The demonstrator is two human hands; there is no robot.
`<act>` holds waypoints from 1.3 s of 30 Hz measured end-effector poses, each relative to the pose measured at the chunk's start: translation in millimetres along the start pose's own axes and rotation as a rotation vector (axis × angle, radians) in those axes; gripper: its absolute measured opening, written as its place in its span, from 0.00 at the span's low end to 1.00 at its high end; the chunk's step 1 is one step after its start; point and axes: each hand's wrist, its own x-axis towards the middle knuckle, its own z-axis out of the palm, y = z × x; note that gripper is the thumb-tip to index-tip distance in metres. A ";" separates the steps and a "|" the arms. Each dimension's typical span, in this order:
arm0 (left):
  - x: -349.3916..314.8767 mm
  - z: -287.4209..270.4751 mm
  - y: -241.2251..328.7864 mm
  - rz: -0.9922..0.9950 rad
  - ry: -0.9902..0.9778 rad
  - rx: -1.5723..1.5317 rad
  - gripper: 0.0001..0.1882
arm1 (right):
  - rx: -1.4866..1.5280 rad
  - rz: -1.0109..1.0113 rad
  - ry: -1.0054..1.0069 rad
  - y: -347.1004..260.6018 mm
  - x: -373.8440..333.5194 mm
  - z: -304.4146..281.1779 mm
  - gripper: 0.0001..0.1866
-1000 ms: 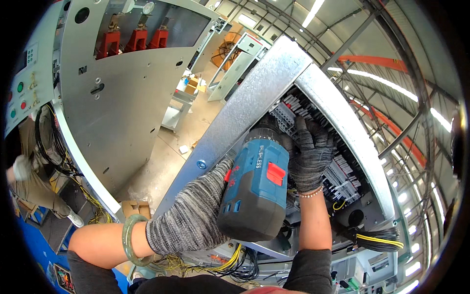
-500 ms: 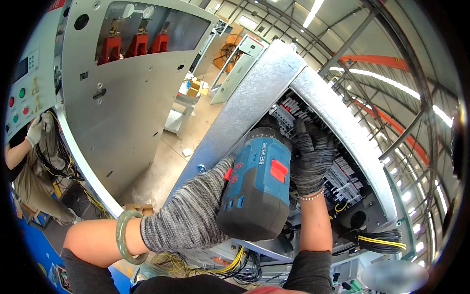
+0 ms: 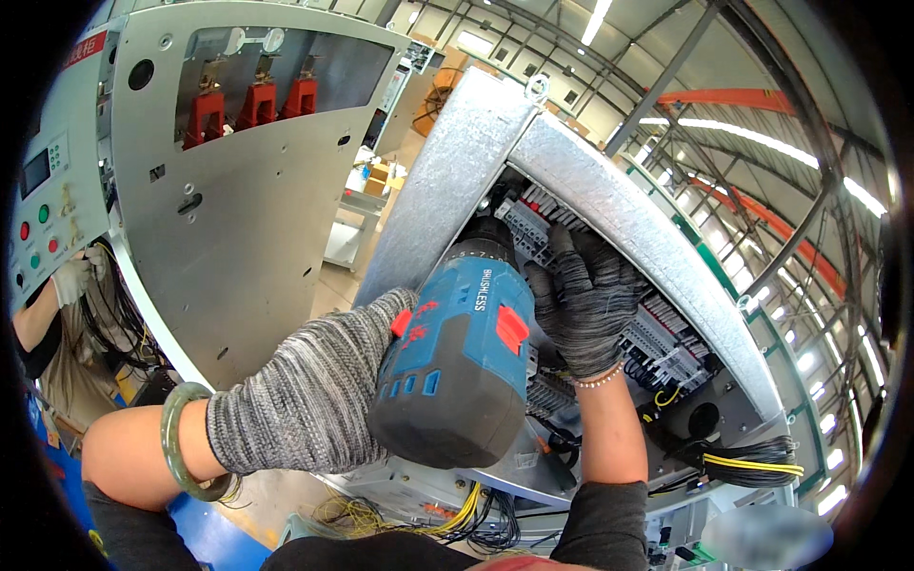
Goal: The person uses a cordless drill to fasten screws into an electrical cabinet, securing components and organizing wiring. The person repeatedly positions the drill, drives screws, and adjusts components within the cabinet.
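My left hand (image 3: 314, 390), in a grey knitted glove, grips a blue cordless drill (image 3: 457, 362) with red buttons. The drill's nose points up into a grey metal cabinet (image 3: 447, 181), at rows of grey terminal blocks (image 3: 657, 333). My right hand (image 3: 586, 300), in a dark glove, lies against the terminal blocks just right of the drill's nose; what its fingers touch is hidden. A green bangle (image 3: 181, 443) sits on my left wrist.
On the left stands a grey panel (image 3: 228, 219) with red insulators (image 3: 257, 105) and a control box with coloured buttons (image 3: 43, 214). Another person's gloved hand (image 3: 71, 281) works at black cables there. Black and yellow wire bundles (image 3: 752, 462) hang at the cabinet's lower right.
The view has shifted slightly, so the drill and both hands sit a little lower and closer. The other person's hand at the left has moved up toward the control box.
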 end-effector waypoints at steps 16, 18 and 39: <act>-7.1 -59.8 18.2 -0.098 -0.029 0.088 0.35 | 0.044 0.014 -0.002 -6.0 3.2 3.2 0.26; 18.1 -64.8 18.8 -0.114 -0.145 0.114 0.34 | -0.031 0.036 -0.043 1.8 -5.7 -3.7 0.27; -64.0 84.6 -10.4 0.103 0.271 -0.214 0.26 | -0.043 -0.015 -0.001 -3.1 2.2 2.6 0.25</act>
